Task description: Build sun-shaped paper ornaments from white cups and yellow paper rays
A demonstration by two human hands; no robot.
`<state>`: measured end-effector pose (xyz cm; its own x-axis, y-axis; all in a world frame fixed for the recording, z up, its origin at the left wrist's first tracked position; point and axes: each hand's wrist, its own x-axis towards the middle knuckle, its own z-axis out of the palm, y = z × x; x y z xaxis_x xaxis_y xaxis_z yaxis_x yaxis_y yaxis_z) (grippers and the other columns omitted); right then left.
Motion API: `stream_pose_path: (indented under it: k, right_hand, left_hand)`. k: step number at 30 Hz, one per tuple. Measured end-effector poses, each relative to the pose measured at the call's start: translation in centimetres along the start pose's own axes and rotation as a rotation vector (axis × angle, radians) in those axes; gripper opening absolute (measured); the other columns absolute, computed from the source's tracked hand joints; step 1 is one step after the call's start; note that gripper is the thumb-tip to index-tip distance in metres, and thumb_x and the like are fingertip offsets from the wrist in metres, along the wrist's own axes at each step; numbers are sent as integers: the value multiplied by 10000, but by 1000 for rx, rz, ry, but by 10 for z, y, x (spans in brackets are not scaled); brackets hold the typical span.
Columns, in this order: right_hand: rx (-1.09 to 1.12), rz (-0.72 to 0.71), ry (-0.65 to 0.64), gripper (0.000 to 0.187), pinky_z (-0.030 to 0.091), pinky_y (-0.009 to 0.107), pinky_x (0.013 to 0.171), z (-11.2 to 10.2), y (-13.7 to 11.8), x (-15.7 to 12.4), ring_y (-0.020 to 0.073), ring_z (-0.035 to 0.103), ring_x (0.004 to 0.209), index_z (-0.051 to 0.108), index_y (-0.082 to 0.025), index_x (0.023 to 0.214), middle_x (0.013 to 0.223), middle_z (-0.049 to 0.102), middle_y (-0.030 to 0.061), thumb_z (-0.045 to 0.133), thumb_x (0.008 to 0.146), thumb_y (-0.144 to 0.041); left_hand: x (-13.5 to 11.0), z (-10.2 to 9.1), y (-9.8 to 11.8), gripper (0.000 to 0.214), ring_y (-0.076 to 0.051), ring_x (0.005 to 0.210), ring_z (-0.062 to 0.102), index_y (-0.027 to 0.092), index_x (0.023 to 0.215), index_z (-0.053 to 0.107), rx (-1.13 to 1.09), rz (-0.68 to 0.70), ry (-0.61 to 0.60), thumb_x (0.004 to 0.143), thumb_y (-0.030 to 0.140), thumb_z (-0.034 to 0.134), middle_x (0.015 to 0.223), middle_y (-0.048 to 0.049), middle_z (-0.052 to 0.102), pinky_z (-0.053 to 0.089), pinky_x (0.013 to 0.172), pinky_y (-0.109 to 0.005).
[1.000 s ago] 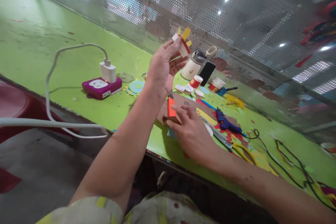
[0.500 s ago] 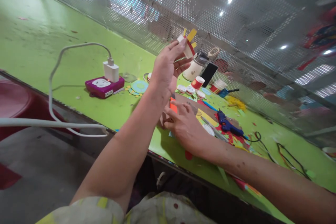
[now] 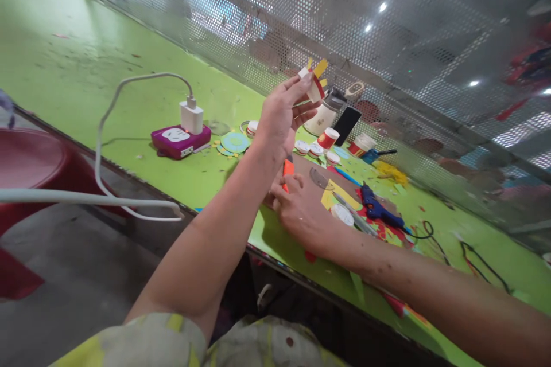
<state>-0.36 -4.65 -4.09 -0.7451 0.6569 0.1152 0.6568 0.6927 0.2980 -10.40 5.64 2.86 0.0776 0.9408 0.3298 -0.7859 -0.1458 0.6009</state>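
My left hand is raised above the table, thumb and fingers pinching a small paper-cup craft piece. This piece is white with a red band, and yellow paper strips stick out from its top. Lower down, my right hand has its fingers curled around an orange box cutter at a brown board; the fingertips and part of the cutter are hidden. Close to the right wrist lie a white round lid, a yellow paper piece and a grey pen-like tool.
A blue glue gun with a black cord lies right of the board. Behind stand a kettle, a phone and red paper cups. A purple power socket with a charger sits left; a red stool is beyond the table edge.
My right hand's fingers have curled in over the orange box cutter, more of which now shows. My left hand still holds the cup piece. The whole view has shifted slightly.
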Motion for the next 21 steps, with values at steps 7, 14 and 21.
stream_pose_path:
  k: [7,14,21]
  right_hand:
    - [-21,-14,-32,191,382,433,750,1,4,-1,255,477,886,686,-138,832,1030,618,123,505,872,-94]
    - [661,228,295,196,461,383,914,-3,8,-8,219,582,1067,718,-160,839,1174,631,120,530,844,-105]
    - [1594,722,593,59,485,400,895,-29,22,-23,209,640,965,755,-216,769,1046,719,58,706,749,-242]
  left_hand:
    - [0,1,-2,298,-197,798,668,168,951,629,-37,3,17,728,343,720,781,-46,688,495,699,-268]
    - [-1,0,0,309,-201,831,669,177,962,643,-18,-7,3,725,359,720,828,-57,701,495,721,-266]
    - [-7,3,5,206,-173,772,678,171,864,682,-121,-181,-114,710,293,745,758,-50,715,507,745,-264]
